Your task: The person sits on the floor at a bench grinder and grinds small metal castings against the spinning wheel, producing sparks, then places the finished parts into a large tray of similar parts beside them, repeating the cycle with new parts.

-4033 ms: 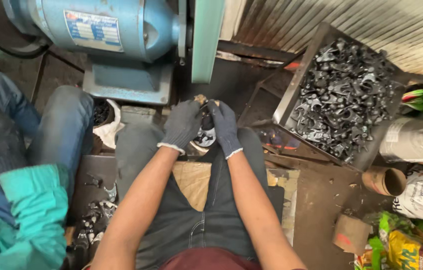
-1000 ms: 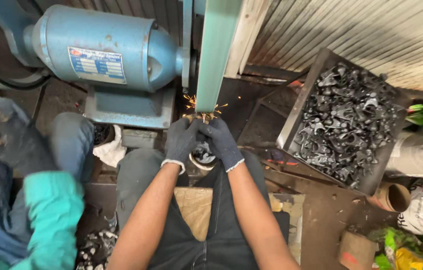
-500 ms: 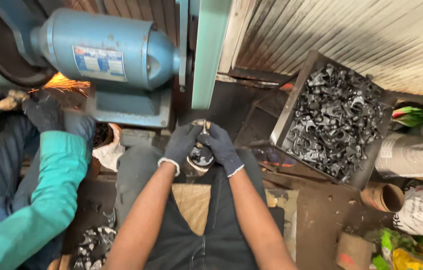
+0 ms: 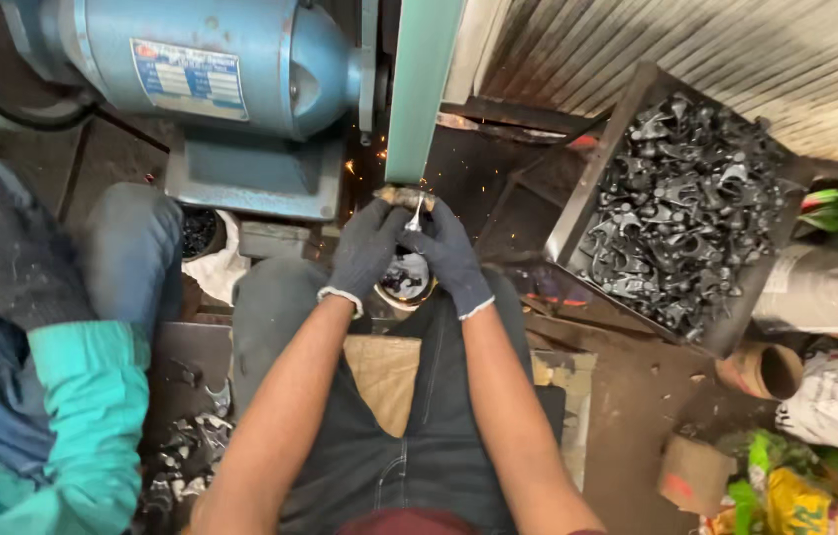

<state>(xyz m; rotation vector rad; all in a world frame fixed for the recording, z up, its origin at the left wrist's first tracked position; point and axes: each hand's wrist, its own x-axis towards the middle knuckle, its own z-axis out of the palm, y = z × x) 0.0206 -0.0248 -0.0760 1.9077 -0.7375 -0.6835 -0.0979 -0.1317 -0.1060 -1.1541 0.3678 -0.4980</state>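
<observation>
Both gloved hands pinch one small metal piece (image 4: 409, 203) between them, left hand (image 4: 364, 248) and right hand (image 4: 448, 253) closed tight on it, pressing it up against the green sanding belt (image 4: 424, 89). Sparks fly at the contact. Just below sits a small bowl (image 4: 405, 279) of parts. Blue motor (image 4: 211, 64) to the left, a metal bin (image 4: 681, 208) of dark castings to the right, and a co-worker's teal sleeve (image 4: 87, 416) alongside.

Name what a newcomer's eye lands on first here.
Top centre, both gloved hands, left hand and right hand, press a small metal part against the green sanding belt, throwing sparks. The big blue motor sits upper left; a metal bin heaped with dark castings stands right.
</observation>
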